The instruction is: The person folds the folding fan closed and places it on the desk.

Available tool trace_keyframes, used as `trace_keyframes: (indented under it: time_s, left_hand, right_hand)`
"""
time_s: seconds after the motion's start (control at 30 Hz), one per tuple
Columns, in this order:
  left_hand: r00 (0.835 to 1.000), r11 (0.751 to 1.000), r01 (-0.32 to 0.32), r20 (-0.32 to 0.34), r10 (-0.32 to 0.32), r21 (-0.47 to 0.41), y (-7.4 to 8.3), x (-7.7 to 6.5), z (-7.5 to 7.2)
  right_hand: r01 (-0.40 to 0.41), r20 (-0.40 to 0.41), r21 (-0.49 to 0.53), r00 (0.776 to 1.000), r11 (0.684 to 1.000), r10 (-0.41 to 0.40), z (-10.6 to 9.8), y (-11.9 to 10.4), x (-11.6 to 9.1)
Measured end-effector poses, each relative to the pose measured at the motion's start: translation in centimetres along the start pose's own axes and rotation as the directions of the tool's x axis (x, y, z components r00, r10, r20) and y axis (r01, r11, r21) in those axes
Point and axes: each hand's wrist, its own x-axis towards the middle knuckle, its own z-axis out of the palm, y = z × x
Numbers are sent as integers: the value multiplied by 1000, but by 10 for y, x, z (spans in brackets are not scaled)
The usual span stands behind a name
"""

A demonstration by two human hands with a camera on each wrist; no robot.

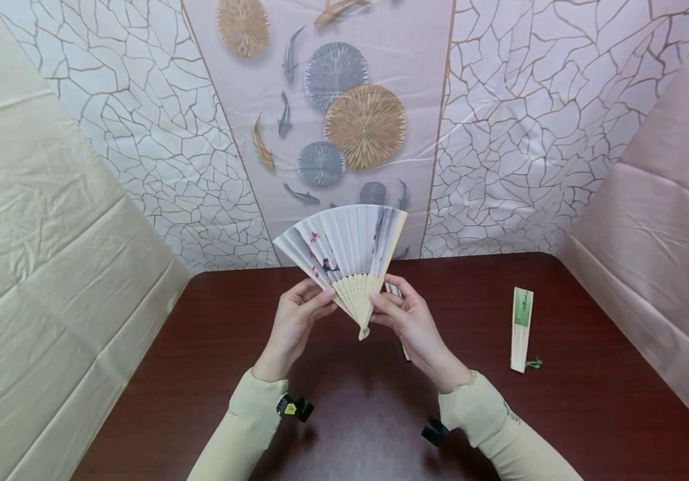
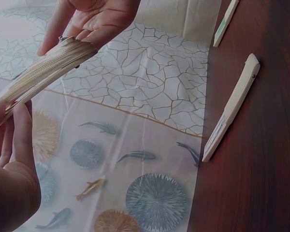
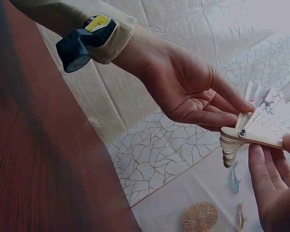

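Note:
A folding hand fan (image 1: 350,240), partly spread, is held up in front of me in the head view. Its pleated leaf is white with red and dark painted marks, and its pale ribs (image 3: 261,138) meet at a pivot below. My left hand (image 1: 295,319) pinches the left outer rib between thumb and fingers. On the opposite edge, my right hand (image 1: 410,324) pinches the right outer rib. The left wrist view shows the bundled ribs (image 2: 48,67) edge-on between both hands. Behind my right hand lies a folded fan (image 2: 230,108), partly hidden in the head view.
A folded fan with a green leaf (image 1: 522,327) and a green tassel lies on the right of the dark red-brown table (image 1: 200,401). Patterned cloth (image 1: 501,133) hangs behind the table, and plain cloth walls (image 1: 50,267) flank it. A small black camera is strapped to each wrist.

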Motion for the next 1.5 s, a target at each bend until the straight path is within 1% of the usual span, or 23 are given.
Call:
trace_keyframes:
  time_s: [0.17,0.57,0.83,1.23,1.5]
  left_hand:
    - [1000,1000,12,-2,-12,2,-2,0,0]
    - [1000,999,24,9,-24,49,-3,1,2]
    - [999,998,33,11,-34,53,-4,1,2]
    - [998,996,66,8,-67,65,-7,3,1]
    - [997,995,79,17,-81,60,-8,2,1]
  right_hand:
    - [-15,-8,-7,1000,1000,15,-1,1,0]
    - [-39,-16,-11,999,999,39,-1,0,-1]
    - [-43,-20,-23,999,999,42,-4,3,0]
    - [-39,-12,-33,999,999,38,-6,4,-2]
    - [-50,-25,-72,998,996,49,-7,7,-2]
